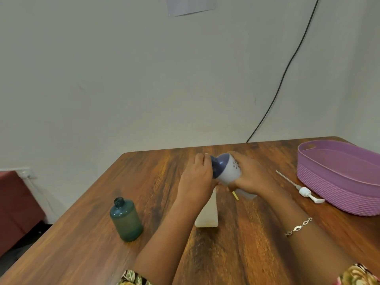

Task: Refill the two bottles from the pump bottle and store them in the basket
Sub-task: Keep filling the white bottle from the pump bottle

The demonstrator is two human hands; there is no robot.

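On the wooden table [236, 254] the right hand [253, 177] is wrapped around the white body of a blue-topped bottle [227, 168], holding it off the table and tilted so its dark blue cap end points left. The left hand [197, 179] closes its fingers on that cap end. Below the hands a white bottle [207, 212] stands on the table, its top hidden behind the left wrist. A teal bottle [125, 220] stands upright and uncapped well to the left, with liquid inside. The pump head [306, 192] with its long dip tube lies flat on the table just beside the purple basket [339, 188], which sits at the right edge. A small yellow item [235, 196] lies under the right hand; what it is cannot be told.
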